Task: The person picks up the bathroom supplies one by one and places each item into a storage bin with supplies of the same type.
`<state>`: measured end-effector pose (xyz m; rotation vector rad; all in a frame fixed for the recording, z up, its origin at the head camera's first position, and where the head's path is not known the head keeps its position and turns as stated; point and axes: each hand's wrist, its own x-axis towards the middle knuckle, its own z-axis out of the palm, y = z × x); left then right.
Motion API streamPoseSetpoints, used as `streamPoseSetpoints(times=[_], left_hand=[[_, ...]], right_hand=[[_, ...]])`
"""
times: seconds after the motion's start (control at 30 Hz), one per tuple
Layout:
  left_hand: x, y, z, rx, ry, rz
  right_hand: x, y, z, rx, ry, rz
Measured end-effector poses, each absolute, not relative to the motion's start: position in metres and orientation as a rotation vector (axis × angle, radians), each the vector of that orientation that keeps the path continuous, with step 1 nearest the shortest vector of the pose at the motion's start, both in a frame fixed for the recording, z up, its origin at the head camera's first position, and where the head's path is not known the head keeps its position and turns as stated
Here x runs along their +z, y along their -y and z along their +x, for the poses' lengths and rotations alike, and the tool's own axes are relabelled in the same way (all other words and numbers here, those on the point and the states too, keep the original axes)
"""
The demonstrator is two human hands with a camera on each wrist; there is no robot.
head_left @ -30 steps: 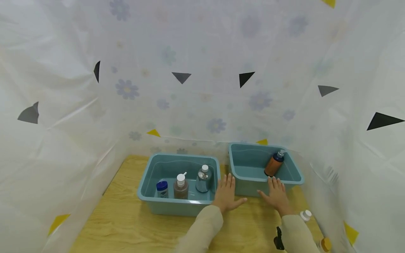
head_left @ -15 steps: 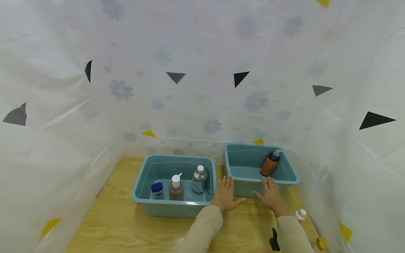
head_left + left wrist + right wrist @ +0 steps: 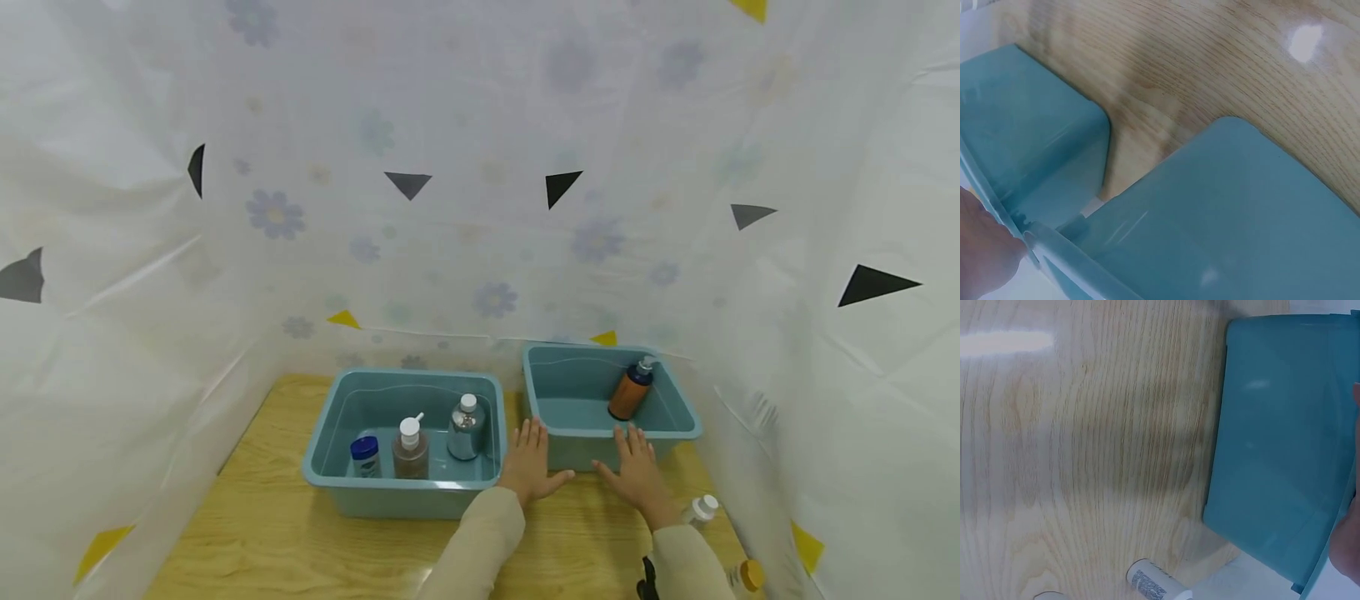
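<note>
My left hand [image 3: 527, 467] is between two blue-green plastic bins in the head view, fingers straight and spread, fingertips at the right bin's near left corner. My right hand [image 3: 637, 482] has straight fingers touching the near rim of the right bin [image 3: 600, 450]. Inside that bin leans an orange-brown pump bottle [image 3: 630, 393] with a dark top. The left bin [image 3: 405, 502] holds a blue-capped container [image 3: 366, 457], a white-topped pump bottle [image 3: 410, 454] and a clear bottle with a white cap [image 3: 467, 429]. Neither hand grips anything.
Both bins stand on a wood-grain table [image 3: 300, 550]. At its right edge are a white-capped bottle [image 3: 701, 510] and an orange-capped one [image 3: 746, 575], partly behind the right sleeve. White patterned plastic sheeting [image 3: 465, 250] encloses the back and sides.
The head view has turned slightly right, so the bins, bottles and sheeting appear further left. Both hands keep their straight-fingered pose by the right bin.
</note>
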<state>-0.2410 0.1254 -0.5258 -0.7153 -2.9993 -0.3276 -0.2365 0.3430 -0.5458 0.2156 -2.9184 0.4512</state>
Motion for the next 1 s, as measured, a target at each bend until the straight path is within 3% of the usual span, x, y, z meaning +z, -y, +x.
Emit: streamPoseSetpoints(times=[0.63,1.0], left_hand=[[-0.532,-0.127,-0.24,-0.324,3.021,-0.732],[-0.533,-0.124,-0.236,-0.232,3.018,-0.753]], right_hand=[[-0.562,-0.34,-0.228,0.378,2.766,0.234],[-0.548,-0.372,-0.227,0.458,2.785,0.177]])
